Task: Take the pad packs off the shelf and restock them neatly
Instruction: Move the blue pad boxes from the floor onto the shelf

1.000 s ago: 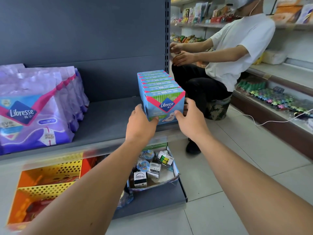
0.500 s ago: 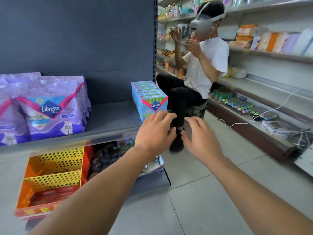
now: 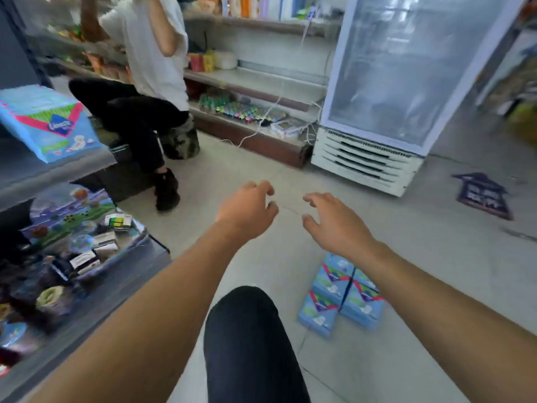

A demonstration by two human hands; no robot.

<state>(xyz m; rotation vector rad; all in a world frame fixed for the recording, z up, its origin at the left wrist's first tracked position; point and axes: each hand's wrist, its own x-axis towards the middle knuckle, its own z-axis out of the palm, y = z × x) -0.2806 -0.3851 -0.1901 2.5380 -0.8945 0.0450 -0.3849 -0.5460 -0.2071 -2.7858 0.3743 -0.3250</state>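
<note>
A row of blue Libresse pad packs (image 3: 49, 123) stands on the grey shelf (image 3: 43, 173) at the far left. Several more blue pad packs (image 3: 343, 295) lie flat on the floor tiles, below my right forearm. My left hand (image 3: 247, 212) and my right hand (image 3: 334, 222) hover side by side over the floor in mid-view, fingers loosely curled and holding nothing. Both hands are well to the right of the shelf and above the floor packs.
A person in a white shirt (image 3: 145, 45) sits on a camouflage stool (image 3: 181, 139) beside the shelf. A glass-door cooler (image 3: 392, 91) stands at the right. A tray of small boxes (image 3: 87, 237) fills the lower shelf. My knee (image 3: 250, 338) is at the bottom centre.
My hands let go of the front pad pack on the shelf and drew back. The view swung right and down, bringing the floor packs and the cooler into sight.
</note>
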